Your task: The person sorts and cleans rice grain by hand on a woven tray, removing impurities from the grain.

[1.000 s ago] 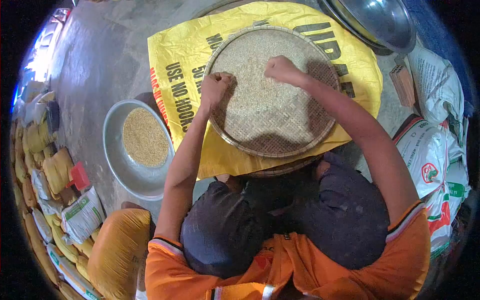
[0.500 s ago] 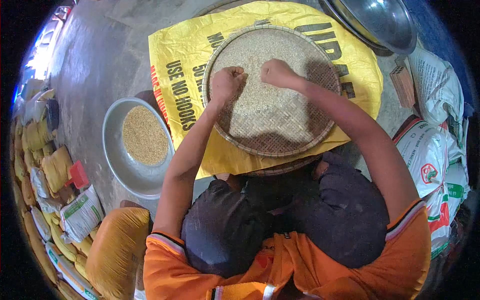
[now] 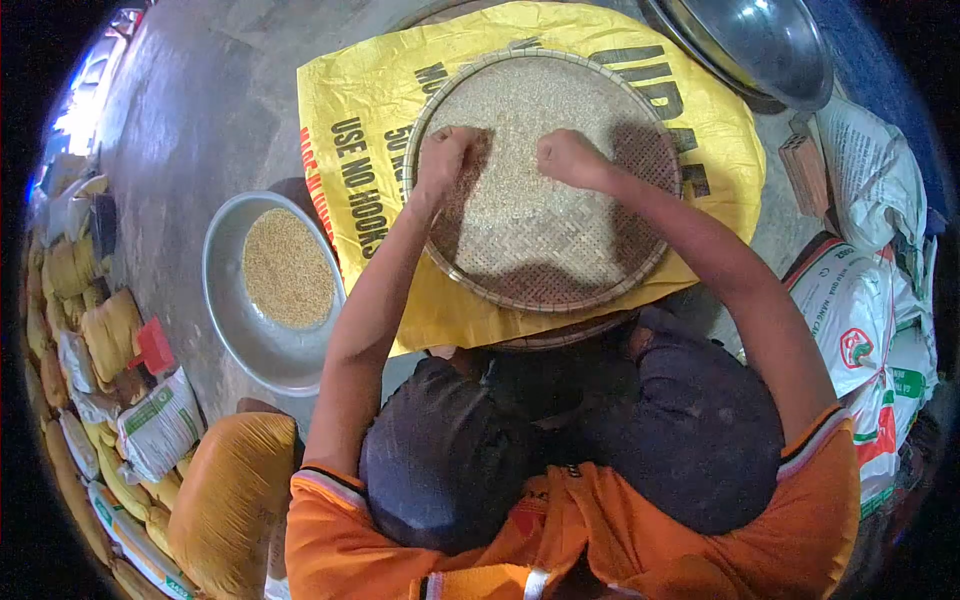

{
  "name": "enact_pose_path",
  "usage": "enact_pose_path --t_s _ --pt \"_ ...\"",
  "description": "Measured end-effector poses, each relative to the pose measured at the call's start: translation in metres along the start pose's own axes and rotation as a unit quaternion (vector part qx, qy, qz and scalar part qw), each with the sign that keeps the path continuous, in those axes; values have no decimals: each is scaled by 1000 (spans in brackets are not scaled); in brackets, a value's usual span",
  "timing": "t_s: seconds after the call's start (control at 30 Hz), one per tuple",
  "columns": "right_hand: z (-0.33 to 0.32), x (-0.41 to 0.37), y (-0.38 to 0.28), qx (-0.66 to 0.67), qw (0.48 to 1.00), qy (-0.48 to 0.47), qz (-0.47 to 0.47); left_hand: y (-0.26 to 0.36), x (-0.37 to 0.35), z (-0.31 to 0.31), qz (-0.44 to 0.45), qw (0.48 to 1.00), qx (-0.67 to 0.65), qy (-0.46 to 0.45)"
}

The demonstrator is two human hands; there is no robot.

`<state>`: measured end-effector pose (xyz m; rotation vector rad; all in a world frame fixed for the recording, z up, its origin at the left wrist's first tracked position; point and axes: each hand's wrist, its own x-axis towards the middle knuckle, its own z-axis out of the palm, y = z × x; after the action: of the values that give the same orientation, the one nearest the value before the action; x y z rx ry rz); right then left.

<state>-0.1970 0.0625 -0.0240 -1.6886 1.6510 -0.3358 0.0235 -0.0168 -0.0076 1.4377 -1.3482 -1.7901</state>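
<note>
A round woven bamboo tray (image 3: 595,235) lies before me, with pale grain (image 3: 520,100) spread thickly over its far part and thinner near me, where the weave shows. My left hand (image 3: 446,158) is closed above the tray's left side. Over the right half, my right hand (image 3: 574,160) is curled into a fist, knuckles up. Whatever lies inside the fingers of either hand is hidden. Beneath the tray spreads a yellow sack (image 3: 350,95) with black print.
At left, a metal basin (image 3: 285,365) holds golden grain (image 3: 290,265). Stuffed sacks (image 3: 235,500) line the left wall, near a red scoop (image 3: 153,347). White printed sacks (image 3: 850,310) stand at right by bricks (image 3: 803,170). A large metal bowl (image 3: 770,50) sits at the far right.
My hands have moved apart: the left shifted slightly left and away from me, the right slightly to the right. Both stay closed, and the tray stays in place.
</note>
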Motion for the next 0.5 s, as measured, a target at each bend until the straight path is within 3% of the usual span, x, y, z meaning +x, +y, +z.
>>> enact_pose_path --t_s 0.07,0.17,0.2,0.27,0.33,0.43,0.5 --pt "-10 1 -9 12 1000 -4 29 0 7 -4 -67 989 -109 -70" --pt "-15 2 -9 101 993 -15 59 1 3 6 -90 976 -196 -42" --pt "-10 4 -10 93 995 21 19 4 0 7 -90 975 -198 -42" --pt "0 5 -12 88 994 58 -21 2 -2 4 -41 999 -2 -33" --pt "9 2 -16 -28 996 68 -56 1 -5 13 -31 999 22 -8" --pt "5 7 -16 0 1000 -3 -6 3 -13 20 -19 997 75 -3" --pt "-1 10 -5 51 998 4 -19 1 -19 20 -17 994 102 -21"
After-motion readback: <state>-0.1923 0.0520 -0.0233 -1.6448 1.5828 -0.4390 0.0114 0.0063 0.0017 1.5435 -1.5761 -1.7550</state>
